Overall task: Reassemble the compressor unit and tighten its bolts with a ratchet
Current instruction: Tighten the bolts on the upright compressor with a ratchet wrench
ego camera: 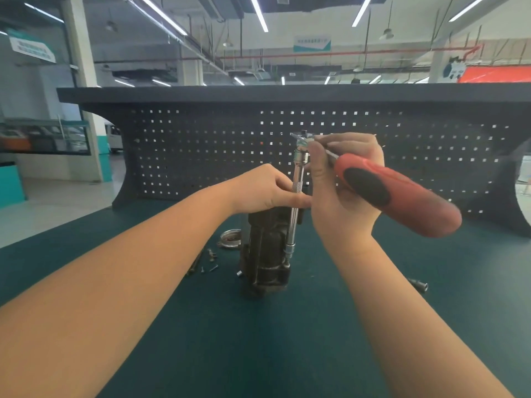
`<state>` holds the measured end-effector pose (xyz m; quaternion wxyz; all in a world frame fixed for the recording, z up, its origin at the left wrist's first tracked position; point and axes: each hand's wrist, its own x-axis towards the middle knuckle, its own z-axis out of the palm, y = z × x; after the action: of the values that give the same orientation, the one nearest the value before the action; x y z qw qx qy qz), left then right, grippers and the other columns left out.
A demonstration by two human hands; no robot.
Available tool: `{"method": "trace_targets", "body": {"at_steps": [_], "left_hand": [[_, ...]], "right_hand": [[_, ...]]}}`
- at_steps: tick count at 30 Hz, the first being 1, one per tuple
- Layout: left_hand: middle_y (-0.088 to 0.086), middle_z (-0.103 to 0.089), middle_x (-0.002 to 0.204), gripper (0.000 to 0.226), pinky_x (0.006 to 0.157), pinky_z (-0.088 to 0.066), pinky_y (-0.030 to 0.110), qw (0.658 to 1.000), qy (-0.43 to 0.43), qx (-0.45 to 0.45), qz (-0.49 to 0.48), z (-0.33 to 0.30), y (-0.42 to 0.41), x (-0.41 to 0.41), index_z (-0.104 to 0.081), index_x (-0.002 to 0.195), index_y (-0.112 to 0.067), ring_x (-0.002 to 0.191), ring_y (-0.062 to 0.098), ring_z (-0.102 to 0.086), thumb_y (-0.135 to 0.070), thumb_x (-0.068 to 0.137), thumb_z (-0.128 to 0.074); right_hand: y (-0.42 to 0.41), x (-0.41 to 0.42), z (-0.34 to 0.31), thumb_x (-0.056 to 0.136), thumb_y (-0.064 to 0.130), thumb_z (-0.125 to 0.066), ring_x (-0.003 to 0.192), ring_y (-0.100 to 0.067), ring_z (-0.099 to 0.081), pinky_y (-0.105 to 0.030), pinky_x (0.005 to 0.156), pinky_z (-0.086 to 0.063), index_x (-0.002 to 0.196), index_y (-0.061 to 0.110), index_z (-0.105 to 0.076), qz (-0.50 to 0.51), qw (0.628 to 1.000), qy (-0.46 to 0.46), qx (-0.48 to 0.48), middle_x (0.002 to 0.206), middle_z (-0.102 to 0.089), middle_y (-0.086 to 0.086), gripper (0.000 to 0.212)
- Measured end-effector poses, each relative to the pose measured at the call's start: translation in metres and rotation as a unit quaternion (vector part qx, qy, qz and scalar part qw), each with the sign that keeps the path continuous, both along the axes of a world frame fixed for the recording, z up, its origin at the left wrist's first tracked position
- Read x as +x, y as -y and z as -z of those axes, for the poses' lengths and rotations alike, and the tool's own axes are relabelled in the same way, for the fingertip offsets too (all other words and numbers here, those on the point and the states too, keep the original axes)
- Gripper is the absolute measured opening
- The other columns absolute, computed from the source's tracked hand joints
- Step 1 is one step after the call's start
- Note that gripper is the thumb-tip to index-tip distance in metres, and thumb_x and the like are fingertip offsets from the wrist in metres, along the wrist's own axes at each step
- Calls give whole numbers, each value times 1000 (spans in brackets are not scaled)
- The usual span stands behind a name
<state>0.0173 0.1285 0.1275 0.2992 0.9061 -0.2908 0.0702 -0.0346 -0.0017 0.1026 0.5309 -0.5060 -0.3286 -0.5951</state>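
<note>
Extension bar (296, 208) upright beside compressor unit (267, 248); left hand (267, 191) pinching its shaft; right hand (342, 182) gripping ratchet (388, 191) head on top, handle pointing right.

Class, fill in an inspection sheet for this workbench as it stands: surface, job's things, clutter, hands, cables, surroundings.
Surface: dark green bench mat.
Job's things: dark compressor unit stands upright; ratchet with red and black handle sits atop a long chrome extension bar reaching down to the unit's lower flange.
Clutter: loose screws and bolts left of the unit; round metal part behind them; dark socket to the right.
Hands: left hand steadies the bar on top of the unit; right hand grips the ratchet near its head.
Cables: nothing seen.
Surroundings: black pegboard behind the bench; workshop hall beyond.
</note>
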Motion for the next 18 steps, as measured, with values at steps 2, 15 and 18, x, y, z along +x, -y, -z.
{"method": "trace_targets", "body": {"at_steps": [2,15,18], "left_hand": [[1,-47,68,93,65,-32,33,999,-4,38,18,-3,-3,1,-68,81,-8,65,20,-39,-93,46,-58],[-29,-50,116,47,99,-34,21,993,-5,67,93,-9,4,23,-78,94,-37,112,-10,-46,-73,70,-58],[-57,-37,121,24,99,-25,10,989,-56,78,112,-10,-1,17,-74,97,-50,118,-27,-37,-58,75,-66]], "right_hand": [[2,3,-1,91,45,-58,88,-26,-64,-52,76,-53,93,60,-51,-11,1000,-6,6,98,-55,30,17],[25,23,0,98,0,-47,62,-14,-66,-24,62,-54,94,19,-44,-107,989,-20,97,88,-61,-13,20],[22,20,0,97,1,-49,61,-14,-66,-19,61,-50,94,21,-45,-103,990,-7,98,88,-61,-7,21]]}}
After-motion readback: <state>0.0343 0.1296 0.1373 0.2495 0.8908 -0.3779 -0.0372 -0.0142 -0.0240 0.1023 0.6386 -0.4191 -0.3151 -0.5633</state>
